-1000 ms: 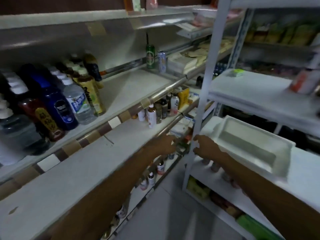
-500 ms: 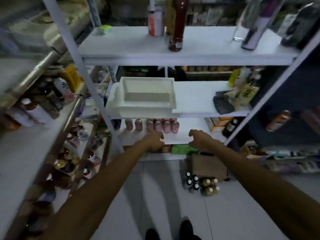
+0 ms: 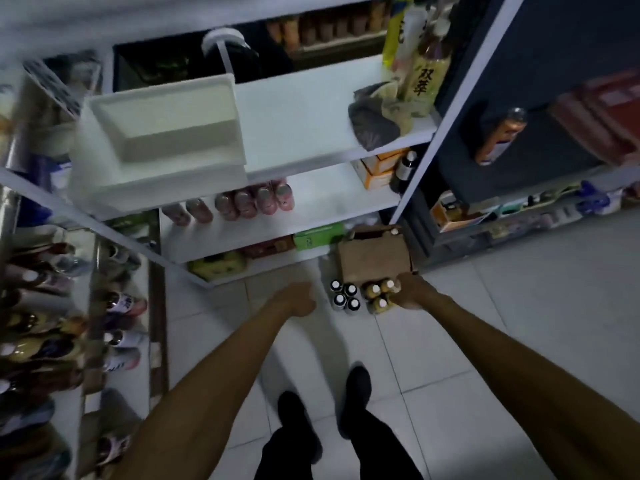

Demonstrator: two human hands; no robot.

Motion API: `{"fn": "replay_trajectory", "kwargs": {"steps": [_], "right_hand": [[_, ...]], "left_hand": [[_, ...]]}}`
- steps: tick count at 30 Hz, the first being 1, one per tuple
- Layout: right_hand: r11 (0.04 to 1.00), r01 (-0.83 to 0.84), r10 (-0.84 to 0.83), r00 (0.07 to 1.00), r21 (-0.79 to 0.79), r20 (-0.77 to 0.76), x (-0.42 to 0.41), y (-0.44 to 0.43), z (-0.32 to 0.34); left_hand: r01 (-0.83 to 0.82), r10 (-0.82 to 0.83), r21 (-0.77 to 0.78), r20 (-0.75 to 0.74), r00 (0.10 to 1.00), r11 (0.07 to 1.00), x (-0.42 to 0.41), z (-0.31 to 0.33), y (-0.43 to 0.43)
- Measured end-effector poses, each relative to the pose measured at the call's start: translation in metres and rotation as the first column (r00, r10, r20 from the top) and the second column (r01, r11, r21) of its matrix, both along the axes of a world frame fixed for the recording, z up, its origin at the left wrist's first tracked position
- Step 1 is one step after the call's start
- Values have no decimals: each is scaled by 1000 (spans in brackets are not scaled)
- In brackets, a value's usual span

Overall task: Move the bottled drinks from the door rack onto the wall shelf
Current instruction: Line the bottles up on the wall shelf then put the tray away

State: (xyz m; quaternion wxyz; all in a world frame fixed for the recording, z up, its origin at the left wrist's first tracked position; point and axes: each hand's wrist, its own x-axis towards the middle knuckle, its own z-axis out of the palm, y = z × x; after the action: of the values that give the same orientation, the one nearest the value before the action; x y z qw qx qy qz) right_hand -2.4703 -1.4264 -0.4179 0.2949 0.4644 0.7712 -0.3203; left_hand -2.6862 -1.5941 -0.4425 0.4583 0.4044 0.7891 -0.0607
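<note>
right hand (image 3: pixel 411 293) lowered, now at floor bottles (image 3: pixel 378 295)

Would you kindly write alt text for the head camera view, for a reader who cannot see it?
Seen from above, a person's right hand reaches a cluster of yellow-brown bottles standing on the tiled floor beside four dark white-capped bottles and a cardboard box. The left hand is curled and empty; a white rack with pink bottles stands ahead.
</note>
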Motion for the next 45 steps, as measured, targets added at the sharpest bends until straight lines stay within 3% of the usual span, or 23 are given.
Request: {"fn": "replay_trajectory", "kwargs": {"steps": [8,13,19,23,28,32,37,42,45], "right_hand": [[971,201,-201,980,-127,14,29,-36,-136],[929,324,-328,945,-180,11,41,-57,-247],[868,456,-469,883,-198,-24,42,-58,-398],[866,466,-484,872,-183,-69,34,-40,-498],[911,400,-412,886,-98,-211,12,-6,-599],[978,207,-210,938,-38,-276,-7,25,-646],[999,-6,-6,957,-41,-290,-25,58,-649],[982,-184,191,954,51,-230,-28,53,-653],[971,-209,231,946,116,-226,-34,52,-649]], "left_hand": [[-30,42,-113,105,994,993,12,-143,-7],[-125,150,-161,153,977,979,26,-260,-23],[-408,449,-208,226,864,889,50,-400,-29],[-586,596,-119,229,770,802,56,-487,-13],[-532,506,97,207,838,841,59,-572,29],[-550,519,244,183,835,799,55,-610,66],[-578,551,294,180,815,761,51,-628,95],[-494,483,338,123,867,801,50,-635,101],[-449,439,332,107,892,830,46,-629,98]]}}
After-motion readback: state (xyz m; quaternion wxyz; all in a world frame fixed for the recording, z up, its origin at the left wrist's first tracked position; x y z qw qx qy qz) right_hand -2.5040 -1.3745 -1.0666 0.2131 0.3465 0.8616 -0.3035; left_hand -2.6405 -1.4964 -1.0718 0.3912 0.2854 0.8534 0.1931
